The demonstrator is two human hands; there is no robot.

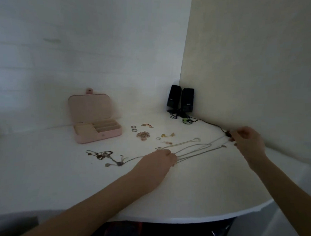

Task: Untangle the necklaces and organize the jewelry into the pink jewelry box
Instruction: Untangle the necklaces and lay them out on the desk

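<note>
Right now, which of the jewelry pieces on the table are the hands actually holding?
The long thin chains stretched between the left hand and right hand; the dark charm piece lies untouched, left of them.

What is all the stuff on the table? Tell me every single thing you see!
jewelry box: one, pink, lid open, back left of the table
rings: two, silvery, right of the box
bead cluster: one, pinkish gold, just below the rings
small jewelry pieces: several, gold and amber, mid table; too small to name
dark necklace: one, tangled, brownish with charms, front left
thin chains: several, silvery, stretched between the hands
speakers: two, black, back corner
cable: one, black, running from the speakers along the wall
table: one, white
left hand: on the chains, fingers curled at them
right hand: pinching the chains' far end
</note>
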